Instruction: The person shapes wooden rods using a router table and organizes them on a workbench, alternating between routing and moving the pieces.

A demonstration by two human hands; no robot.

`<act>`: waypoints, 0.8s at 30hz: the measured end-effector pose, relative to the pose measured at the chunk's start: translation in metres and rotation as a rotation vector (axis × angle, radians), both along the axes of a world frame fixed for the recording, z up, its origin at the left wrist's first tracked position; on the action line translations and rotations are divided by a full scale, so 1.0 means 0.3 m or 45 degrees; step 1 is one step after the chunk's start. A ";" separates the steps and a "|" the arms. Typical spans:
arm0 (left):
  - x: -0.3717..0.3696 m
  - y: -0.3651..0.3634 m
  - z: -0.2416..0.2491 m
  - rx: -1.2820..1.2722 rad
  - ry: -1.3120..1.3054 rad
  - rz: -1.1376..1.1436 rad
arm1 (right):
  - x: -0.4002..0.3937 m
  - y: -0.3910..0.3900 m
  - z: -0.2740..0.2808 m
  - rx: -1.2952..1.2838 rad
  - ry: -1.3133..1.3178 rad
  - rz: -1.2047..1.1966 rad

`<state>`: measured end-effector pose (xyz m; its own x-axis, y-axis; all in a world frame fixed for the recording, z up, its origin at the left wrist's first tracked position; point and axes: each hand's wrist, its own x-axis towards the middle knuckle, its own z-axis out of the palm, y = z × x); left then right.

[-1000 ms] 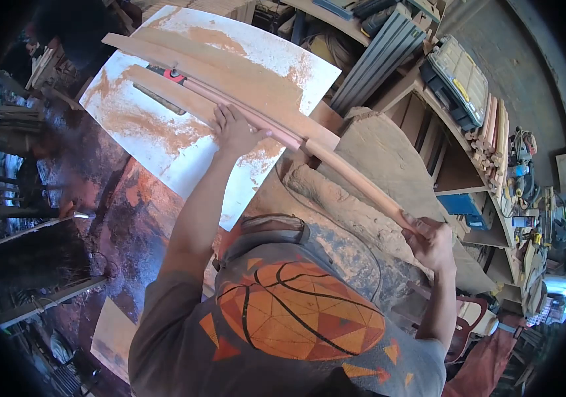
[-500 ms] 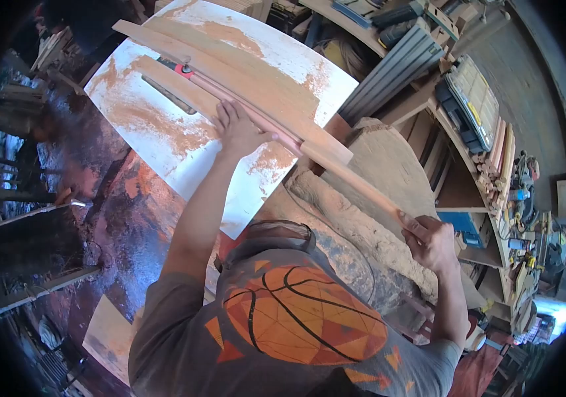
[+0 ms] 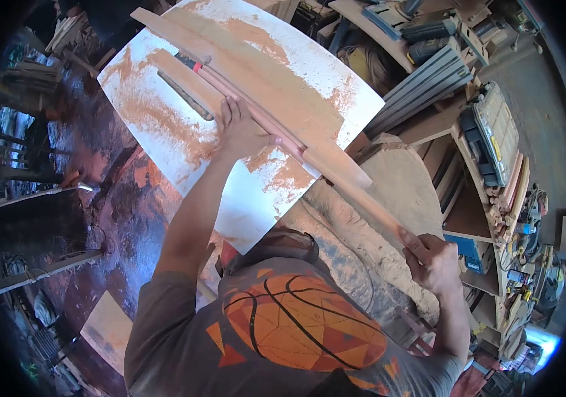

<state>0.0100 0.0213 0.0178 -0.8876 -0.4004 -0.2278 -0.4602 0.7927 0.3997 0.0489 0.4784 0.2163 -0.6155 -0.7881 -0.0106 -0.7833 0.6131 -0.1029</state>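
Observation:
My right hand [image 3: 434, 263] is closed round the near end of a long, narrow wooden strip [image 3: 356, 192], off the lower right edge of the white tabletop [image 3: 243, 208]. The strip runs up-left along a long wooden fence board [image 3: 283, 89] lying across the tabletop. My left hand [image 3: 244, 135] lies on the tabletop with its fingers spread. Its fingertips touch a shorter wooden piece [image 3: 190, 79], and the thumb reaches the pinkish strip [image 3: 263, 118] beside the fence. A small red part [image 3: 197, 67] shows further up the fence.
Reddish sawdust [image 3: 154, 112] covers parts of the tabletop, which has a dark slot [image 3: 185, 94]. A large cut log [image 3: 402, 182] stands at the right. Beyond it are shelves [image 3: 468, 218] with a plastic organiser case [image 3: 491, 135] and bundled wooden sticks [image 3: 511, 195].
The view has shifted, so the tabletop appears further right. Relative to the fence, my right hand and the strip seem slightly further up-left. My left hand keeps its spread pose.

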 end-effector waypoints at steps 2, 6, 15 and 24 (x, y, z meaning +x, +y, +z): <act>-0.005 -0.008 -0.001 0.002 0.006 -0.016 | -0.001 -0.012 0.001 -0.010 0.014 0.012; -0.013 -0.029 -0.041 -0.012 0.018 -0.017 | -0.021 -0.042 0.027 0.038 -0.031 0.034; -0.030 -0.099 -0.063 0.020 0.067 -0.014 | -0.068 -0.107 0.041 0.095 -0.067 0.082; -0.042 -0.144 -0.030 0.012 0.058 0.011 | -0.106 -0.163 0.024 0.031 -0.055 0.127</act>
